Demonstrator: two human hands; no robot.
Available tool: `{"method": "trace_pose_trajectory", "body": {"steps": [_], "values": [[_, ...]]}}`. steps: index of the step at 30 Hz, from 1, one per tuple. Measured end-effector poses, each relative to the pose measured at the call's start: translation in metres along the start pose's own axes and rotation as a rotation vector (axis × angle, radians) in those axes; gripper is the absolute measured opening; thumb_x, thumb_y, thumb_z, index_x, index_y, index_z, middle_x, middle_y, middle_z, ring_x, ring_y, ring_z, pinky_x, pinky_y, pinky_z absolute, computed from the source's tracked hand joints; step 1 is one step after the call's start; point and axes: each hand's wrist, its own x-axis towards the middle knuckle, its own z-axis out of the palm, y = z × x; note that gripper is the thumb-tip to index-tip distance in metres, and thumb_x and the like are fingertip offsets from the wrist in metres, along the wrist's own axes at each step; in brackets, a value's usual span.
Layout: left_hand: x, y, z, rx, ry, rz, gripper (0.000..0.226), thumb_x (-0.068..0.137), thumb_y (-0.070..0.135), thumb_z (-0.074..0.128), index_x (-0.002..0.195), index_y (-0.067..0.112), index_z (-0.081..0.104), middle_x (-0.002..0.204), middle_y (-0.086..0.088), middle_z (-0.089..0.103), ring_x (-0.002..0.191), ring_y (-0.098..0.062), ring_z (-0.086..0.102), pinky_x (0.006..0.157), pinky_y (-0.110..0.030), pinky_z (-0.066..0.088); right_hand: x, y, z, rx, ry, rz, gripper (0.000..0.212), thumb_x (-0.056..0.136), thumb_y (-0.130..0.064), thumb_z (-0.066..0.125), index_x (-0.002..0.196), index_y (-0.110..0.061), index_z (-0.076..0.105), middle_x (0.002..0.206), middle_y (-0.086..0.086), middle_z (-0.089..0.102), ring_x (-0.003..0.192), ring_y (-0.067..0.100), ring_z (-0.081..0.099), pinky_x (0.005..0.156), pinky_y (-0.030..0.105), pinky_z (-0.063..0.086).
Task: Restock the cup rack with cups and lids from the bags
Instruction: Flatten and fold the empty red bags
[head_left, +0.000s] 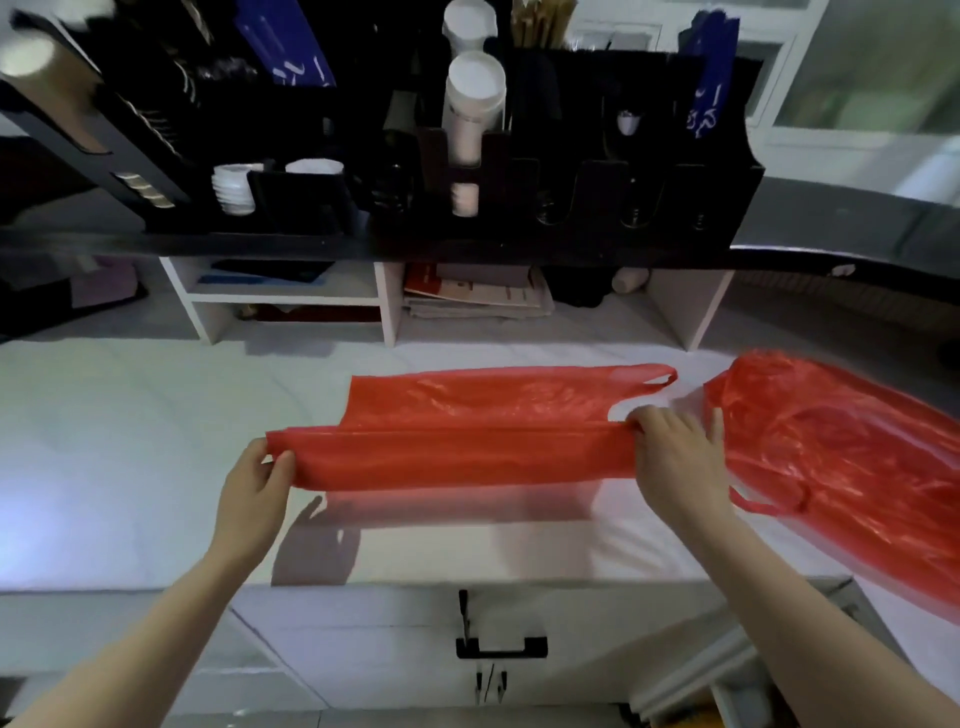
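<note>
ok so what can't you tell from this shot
Head view:
- Crumpled red bag: contents unclear through the wrinkled plastic; right edge cuts it off.
- Cup rack: dark slots hide what they hold; top edge crops it.
- Right hand: its back hides its grip on the flat red bag.

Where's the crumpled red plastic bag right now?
Head view, right side: the crumpled red plastic bag lies on the white counter, just right of the right hand holding the flat red bag.
</note>
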Motion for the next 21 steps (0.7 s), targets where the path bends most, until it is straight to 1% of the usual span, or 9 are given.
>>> {"method": "trace_pose_trajectory", "body": {"steps": [3,5,7,9,11,14,16,19,21], "values": [[0.038,0.008,0.005,0.048,0.076,0.069,0.008,0.098,0.018,0.044,0.100,0.014,0.051,0.075,-0.004,0.061,0.066,-0.019,0.058,0.058,-0.036,0.041,0.027,-0.010,-0.006,-0.004,0.251,-0.008,0.023,0.083,-0.004,0.063,0.103,-0.014,0.070,0.100,0.012,0.061,0.101,0.039,0.053,0.107,0.064,0.020],[0.060,0.010,0.009,0.008,0.094,0.045,0.010,0.099,0.021,0.043,0.101,0.015,0.051,0.074,-0.006,0.061,0.065,-0.024,0.059,0.059,-0.039,0.045,0.042,-0.014,-0.008,-0.017,0.477,-0.047,0.021,0.083,-0.011,0.063,0.102,-0.011,0.069,0.090,0.014,0.059,0.087,0.038,0.053,0.095,0.053,0.035],[0.075,0.007,0.012,-0.038,0.101,-0.019,0.012,0.098,0.023,0.042,0.098,0.015,0.051,0.075,-0.008,0.060,0.064,-0.029,0.058,0.061,-0.044,0.049,0.045,-0.018,-0.002,0.035,0.604,-0.152,0.020,0.085,-0.021,0.055,0.093,-0.007,0.066,0.079,0.012,0.057,0.074,0.034,0.051,0.074,0.042,0.035],[0.088,-0.002,0.014,-0.066,0.105,-0.078,0.014,0.098,0.024,0.042,0.097,0.015,0.053,0.078,-0.010,0.060,0.064,-0.030,0.057,0.062,-0.044,0.049,0.036,-0.026,0.013,0.169,0.512,-0.206,0.025,0.088,-0.031,0.050,0.078,-0.010,0.059,0.068,0.007,0.055,0.067,0.030,0.050,0.062,0.037,0.033],[0.100,-0.014,0.014,-0.095,0.101,-0.134,0.015,0.098,0.024,0.044,0.098,0.013,0.055,0.083,-0.013,0.062,0.065,-0.026,0.057,0.060,-0.038,0.047,0.023,-0.035,0.040,0.309,0.213,-0.087,0.036,0.093,-0.044,0.049,0.075,-0.015,0.060,0.069,0.000,0.058,0.071,0.028,0.056,0.060,0.033,0.038],[0.111,-0.034,0.013,-0.136,0.066,-0.252,0.020,0.098,0.022,0.045,0.097,0.008,0.060,0.083,-0.009,0.064,0.066,-0.015,0.059,0.052,-0.023,0.046,0.019,-0.041,0.078,0.516,-0.195,0.225,0.045,0.087,-0.042,0.063,0.121,-0.012,0.061,0.116,0.001,0.063,0.111,0.026,0.057,0.087,0.029,0.042],[0.114,-0.044,0.010,-0.177,0.032,-0.315,0.022,0.098,0.022,0.046,0.096,0.006,0.062,0.084,-0.009,0.067,0.068,-0.015,0.062,0.052,-0.020,0.046,0.031,-0.048,0.087,0.780,-0.266,0.348,0.058,0.085,-0.030,0.070,0.136,-0.011,0.048,0.121,-0.001,0.059,0.111,0.024,0.060,0.086,0.027,0.044],[0.117,-0.053,0.009,-0.241,-0.018,-0.360,0.023,0.098,0.021,0.046,0.096,0.007,0.063,0.090,-0.014,0.069,0.076,-0.025,0.066,0.064,-0.032,0.050,0.056,-0.060,0.091,1.031,-0.253,0.342,0.034,0.075,-0.009,0.079,0.105,-0.010,0.062,0.090,0.000,0.069,0.081,0.017,0.067,0.066,0.019,0.052],[0.117,-0.056,0.008,-0.277,-0.036,-0.394,0.024,0.099,0.022,0.045,0.094,0.007,0.064,0.091,-0.016,0.070,0.079,-0.030,0.066,0.073,-0.040,0.053,0.073,-0.065,0.093,1.125,-0.323,0.300,0.034,0.070,-0.005,0.082,0.099,-0.010,0.064,0.087,-0.001,0.070,0.078,0.007,0.067,0.065,0.015,0.051]]}}
